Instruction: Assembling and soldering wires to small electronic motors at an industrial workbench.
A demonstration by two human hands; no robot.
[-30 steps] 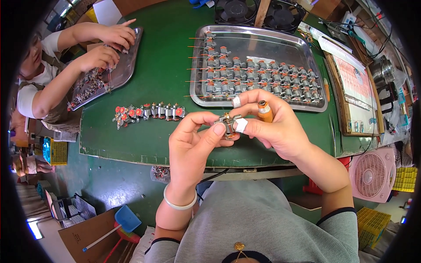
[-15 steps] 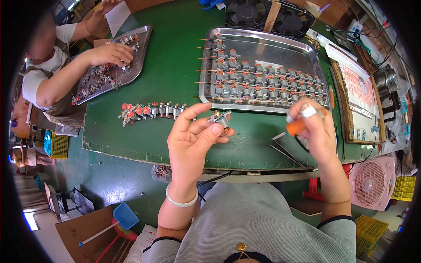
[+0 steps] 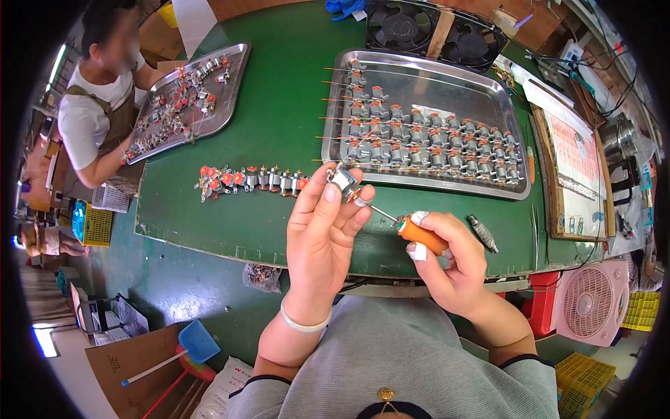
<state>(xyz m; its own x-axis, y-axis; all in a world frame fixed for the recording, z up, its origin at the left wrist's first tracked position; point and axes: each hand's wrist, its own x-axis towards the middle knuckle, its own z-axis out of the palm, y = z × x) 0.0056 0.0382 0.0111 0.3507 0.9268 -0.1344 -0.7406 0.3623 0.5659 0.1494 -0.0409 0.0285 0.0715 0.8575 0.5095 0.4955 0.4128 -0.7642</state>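
Note:
My left hand [image 3: 322, 227] pinches a small metal-framed coil part [image 3: 343, 179] between thumb and fingers, above the near side of the green table. My right hand [image 3: 453, 262], with white wraps on finger and thumb, grips an orange-handled screwdriver [image 3: 427, 239]. Its thin metal shaft points left, and its tip is at or near the lower right of the coil part; contact cannot be made out. Left of my left hand lies a row of similar parts [image 3: 264, 179], with a red-topped cluster at its end. Beyond my hands, a metal tray [image 3: 447, 63] holds several rows of them.
A co-worker [image 3: 91, 126] sits at the left beside a second tray [image 3: 227, 105] of loose parts. Two black fans [image 3: 401, 29] stand at the back. A dark grey cylindrical tool [image 3: 483, 233] lies right of my hand, near a framed paper board [image 3: 569, 153]. A pink fan [image 3: 585, 304] stands lower right.
My right hand has swung left and down, bringing the screwdriver's shaft to the coil part. My left hand has shifted slightly right and turned the part. The co-worker's hand has left the loose parts.

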